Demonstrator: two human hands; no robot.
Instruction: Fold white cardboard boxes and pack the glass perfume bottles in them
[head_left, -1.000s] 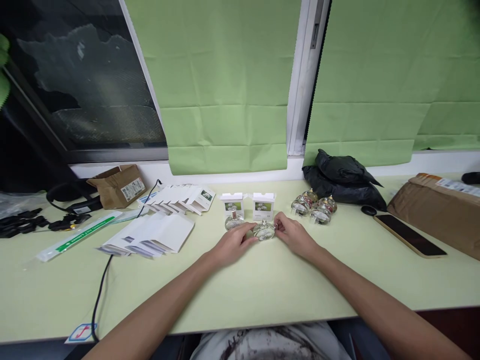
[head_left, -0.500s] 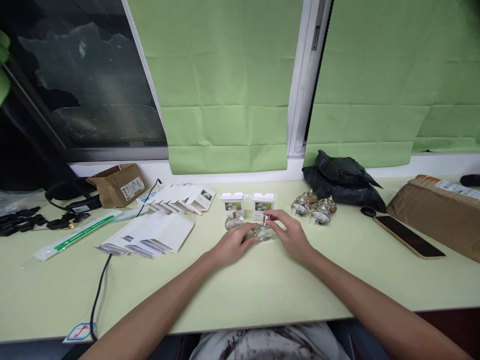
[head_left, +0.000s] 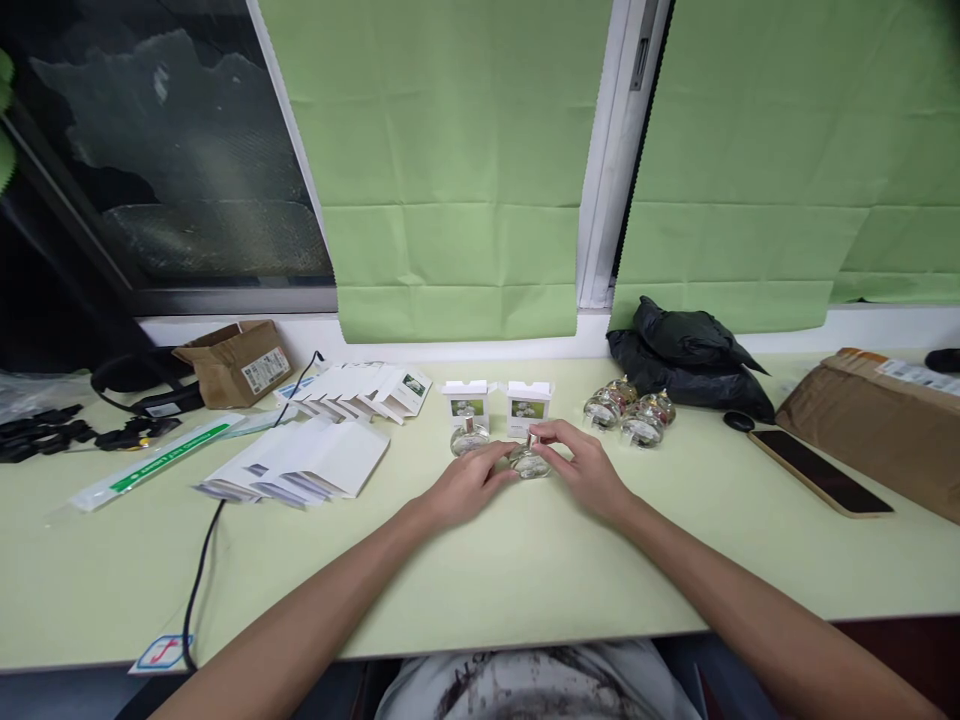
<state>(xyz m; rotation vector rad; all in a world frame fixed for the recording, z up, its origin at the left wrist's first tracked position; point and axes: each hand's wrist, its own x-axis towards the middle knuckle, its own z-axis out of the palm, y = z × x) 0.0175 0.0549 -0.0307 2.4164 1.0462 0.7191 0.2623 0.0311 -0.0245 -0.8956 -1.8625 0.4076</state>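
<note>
A round clear glass perfume bottle (head_left: 530, 462) with a silvery cap stands on the table between my two hands. My right hand (head_left: 585, 465) pinches its cap between thumb and fingers. From the other side my left hand (head_left: 471, 487) grips the bottle's side, fingers bent. Just behind the left hand stands a second perfume bottle (head_left: 469, 438) of the same shape. Behind the pair are two small white boxes with a green picture, the left box (head_left: 466, 402) and the right box (head_left: 528, 408), both upright with their tops open.
Flat white cartons (head_left: 300, 460) lie fanned at left, with more folded cartons (head_left: 364, 390) behind them. Several ornate bottles (head_left: 641, 420) stand at right, near black plastic bags (head_left: 686, 355), a phone (head_left: 819, 472) and a cardboard parcel (head_left: 874, 425). A black cable (head_left: 201, 570) crosses the left side.
The view has shifted very slightly. Both hands stay at the same bottle, the right on its cap and the left at its side.
</note>
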